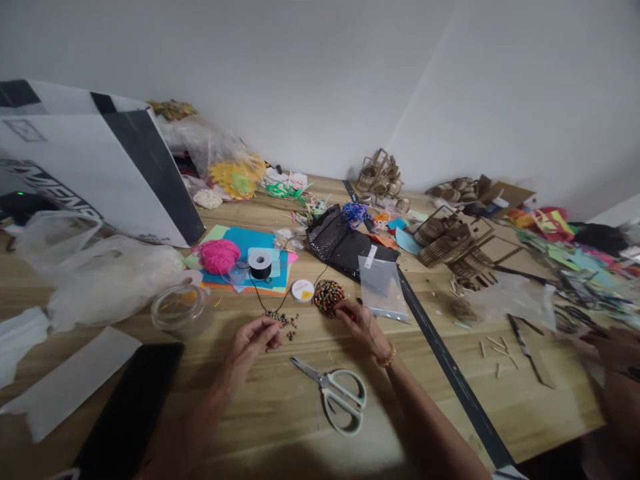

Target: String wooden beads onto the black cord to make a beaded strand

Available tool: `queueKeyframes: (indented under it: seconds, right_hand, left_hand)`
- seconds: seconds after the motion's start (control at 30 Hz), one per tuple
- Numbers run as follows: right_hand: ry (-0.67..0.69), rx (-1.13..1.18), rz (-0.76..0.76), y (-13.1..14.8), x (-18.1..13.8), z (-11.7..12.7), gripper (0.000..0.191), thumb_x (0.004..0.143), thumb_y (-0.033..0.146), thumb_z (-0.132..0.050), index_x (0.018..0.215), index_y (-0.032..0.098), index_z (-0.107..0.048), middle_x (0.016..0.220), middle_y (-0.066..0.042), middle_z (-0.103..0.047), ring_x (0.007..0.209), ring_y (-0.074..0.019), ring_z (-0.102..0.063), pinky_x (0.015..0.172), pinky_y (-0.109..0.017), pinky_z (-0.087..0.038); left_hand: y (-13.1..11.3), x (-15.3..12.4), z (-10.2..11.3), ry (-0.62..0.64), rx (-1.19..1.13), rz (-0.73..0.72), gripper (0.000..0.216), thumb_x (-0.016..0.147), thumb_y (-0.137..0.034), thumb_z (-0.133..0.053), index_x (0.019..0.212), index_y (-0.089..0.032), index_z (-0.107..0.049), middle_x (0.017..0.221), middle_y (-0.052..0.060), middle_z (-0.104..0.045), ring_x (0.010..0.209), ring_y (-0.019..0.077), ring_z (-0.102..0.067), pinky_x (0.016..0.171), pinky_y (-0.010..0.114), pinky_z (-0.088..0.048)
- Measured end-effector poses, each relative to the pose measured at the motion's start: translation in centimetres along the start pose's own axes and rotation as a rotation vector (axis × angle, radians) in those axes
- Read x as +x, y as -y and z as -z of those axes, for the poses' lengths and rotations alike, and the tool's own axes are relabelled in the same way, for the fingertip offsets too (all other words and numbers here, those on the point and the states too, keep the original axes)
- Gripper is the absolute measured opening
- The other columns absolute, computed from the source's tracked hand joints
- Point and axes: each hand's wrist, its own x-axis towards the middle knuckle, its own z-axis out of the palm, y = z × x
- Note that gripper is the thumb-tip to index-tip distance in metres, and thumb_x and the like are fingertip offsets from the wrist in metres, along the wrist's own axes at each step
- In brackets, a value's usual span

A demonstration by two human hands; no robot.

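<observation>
My left hand (255, 335) has its thumb and fingertips pressed together beside a small scatter of loose dark beads (285, 319); whatever it pinches is too small to make out. A black cord runs from the black spool (260, 265) down to these beads. My right hand (364, 325), a bracelet at its wrist, reaches its closed fingertips to the edge of a round heap of multicoloured beads (329, 297). What those fingers hold is hidden. Between the forearms lie white-handled scissors (344, 400), blades slightly apart. A small round white-topped container (303, 291) sits left of the heap.
Pink yarn (219, 256) rests on coloured paper sheets (240, 235). Behind are a black bubble-wrap pouch (334, 247) and a clear zip bag (384, 290). A dark phone-like slab (133, 400) lies left. Another person's hand (607, 347) is at right, near a knife (527, 350).
</observation>
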Motion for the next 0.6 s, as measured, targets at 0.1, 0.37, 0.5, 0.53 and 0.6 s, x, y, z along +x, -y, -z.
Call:
queueKeyframes:
  seconds: [0.1,0.37,0.5,0.53,0.6]
  right_hand:
    - [0.196,-0.027,0.116,1.6,-0.9,-1.2,0.015,0.087,0.022,-0.053,0.089,0.020,-0.067,0.075,-0.003,-0.066,0.064,-0.0153,-0.055,0.061,-0.027,-0.038]
    - [0.388,-0.278,0.312,4.8,-0.2,-3.5,0.014,0.092,0.022,-0.050,0.091,0.018,-0.063,0.085,-0.004,-0.063,0.071,-0.0129,-0.056,0.062,-0.023,-0.037]
    - [0.383,-0.417,0.297,5.4,0.9,-4.1,0.015,0.093,0.026,-0.049,0.092,0.017,-0.062,0.087,-0.004,-0.062,0.069,-0.0112,-0.056,0.058,-0.021,-0.036]
    - [0.371,-0.435,0.299,5.5,1.1,-4.2,0.015,0.093,0.026,-0.049,0.091,0.017,-0.061,0.087,-0.004,-0.061,0.069,-0.0111,-0.056,0.058,-0.020,-0.036]
    - [0.344,-0.443,0.302,5.6,1.3,-4.4,0.015,0.093,0.024,-0.049,0.087,0.016,-0.061,0.086,-0.005,-0.060,0.071,-0.0118,-0.056,0.060,-0.020,-0.038]
  left_hand:
    - [-0.7,0.3,0.8,-0.101,0.068,-0.053,0.025,0.064,-0.040,-0.076,0.071,-0.017,-0.068,0.059,0.000,-0.065,0.057,0.0147,-0.056,0.058,0.025,-0.044]
    - [0.5,1.9,4.3,-0.232,0.558,-0.308,0.017,0.071,-0.034,-0.066,0.075,-0.018,-0.069,0.077,0.003,-0.070,0.074,0.0193,-0.064,0.070,0.028,-0.050]
    - [1.1,2.5,5.2,-0.142,0.801,-0.427,0.021,0.077,-0.032,-0.057,0.083,-0.017,-0.069,0.091,0.009,-0.070,0.086,0.0222,-0.065,0.081,0.036,-0.053]
    - [1.2,2.5,5.1,-0.115,0.843,-0.453,0.022,0.079,-0.031,-0.055,0.087,-0.017,-0.070,0.095,0.010,-0.070,0.092,0.0231,-0.065,0.086,0.039,-0.052]
    - [1.4,2.5,4.8,-0.072,0.894,-0.482,0.028,0.084,-0.031,-0.049,0.096,-0.016,-0.070,0.106,0.012,-0.069,0.103,0.0244,-0.063,0.095,0.043,-0.048]
